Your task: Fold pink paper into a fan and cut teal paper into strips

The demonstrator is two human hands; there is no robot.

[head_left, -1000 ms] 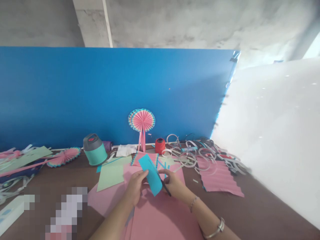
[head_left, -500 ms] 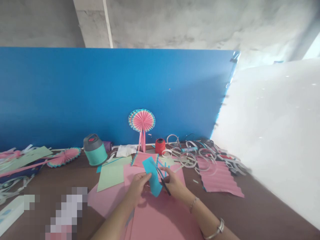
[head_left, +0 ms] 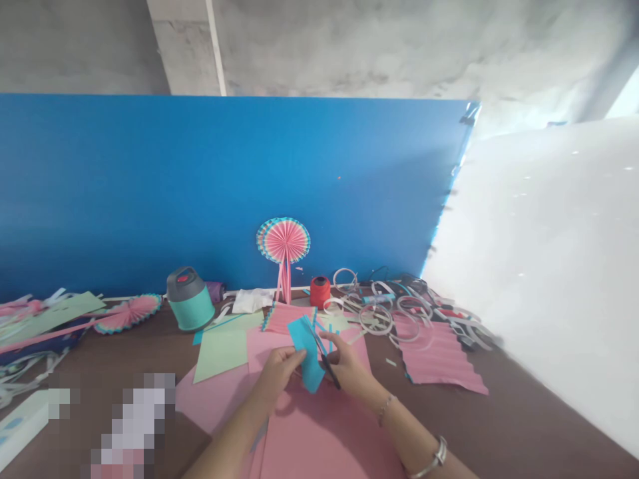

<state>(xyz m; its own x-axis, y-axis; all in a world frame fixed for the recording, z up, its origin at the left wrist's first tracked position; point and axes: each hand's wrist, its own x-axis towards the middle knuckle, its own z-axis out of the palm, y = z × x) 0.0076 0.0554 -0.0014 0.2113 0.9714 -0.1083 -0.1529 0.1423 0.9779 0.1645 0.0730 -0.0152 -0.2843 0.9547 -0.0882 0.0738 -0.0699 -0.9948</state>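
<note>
Between thumb and fingers, my left hand (head_left: 284, 369) pinches the left edge of a blue paper piece (head_left: 310, 366), held tilted above the table. My right hand (head_left: 349, 366) is closed on black-handled scissors (head_left: 330, 372), whose blades lie against the upper right part of the blue paper. Below both hands lie large pink paper sheets (head_left: 329, 432). Just beyond the paper is a pleated pink strip (head_left: 289, 318) with blue edging, and narrow blue paper strips lie by its right side.
A pink rosette fan (head_left: 283, 241) stands against the blue panel (head_left: 200, 179). Behind my hands are a teal and grey jug (head_left: 190, 303), a red thread spool (head_left: 320, 291) and tangled white strip loops (head_left: 377, 319). Pale green paper (head_left: 222, 349) lies left, pleated pink paper (head_left: 439, 359) right.
The blue paper and my left hand have shifted slightly to the right. The scissors' blades sit closer to the paper's upper end; my right hand has barely moved.
</note>
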